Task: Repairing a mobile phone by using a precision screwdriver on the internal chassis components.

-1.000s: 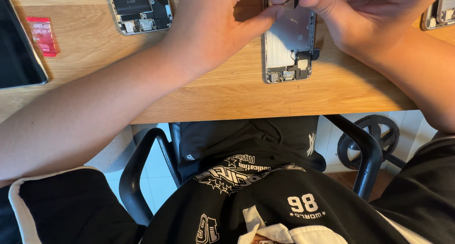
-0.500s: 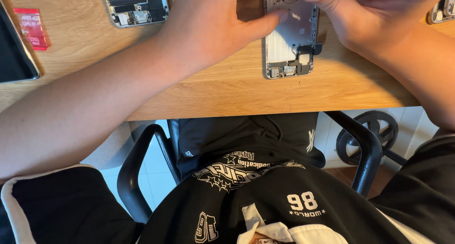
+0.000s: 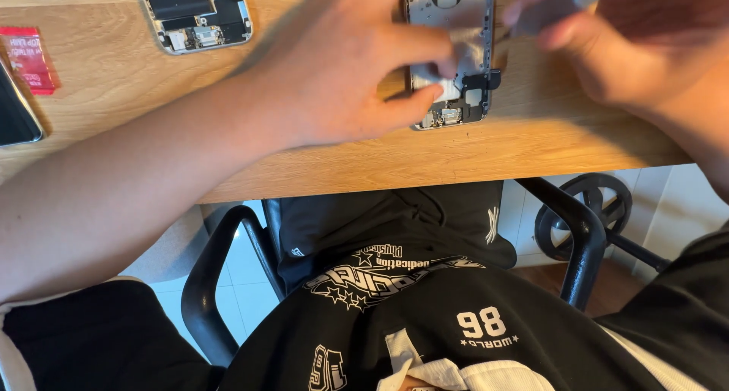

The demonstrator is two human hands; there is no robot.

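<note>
Phone shell (image 3: pixel 453 49) lies flat on the wooden desk (image 3: pixel 531 144), near its front edge, long side running away from the person. Shell is silver, opened, back down. Upper interior shows bare metal plate. Lower end carries a dark flex strip and small connector parts along the bottom edge.

Left hand (image 3: pixel 357 64) rests on the shell's left side. Fingers (image 3: pixel 414 45) are spread loosely; thumb tip touches the lower left corner, and one fingertip lies across the plate. Hand steadies the shell rather than closing round it.

Right hand (image 3: pixel 607 49) hovers over the shell's upper right corner and is blurred. Fingers are drawn together near the top edge. Whether they pinch a tool or part cannot be told.

Second phone (image 3: pixel 199 13) lies well apart at upper left, also opened. Inside it: a black battery and a board section at the lower end. Red packet (image 3: pixel 26 57) lies at the far left, just beside a dark slab (image 3: pixel 14 114).
</note>
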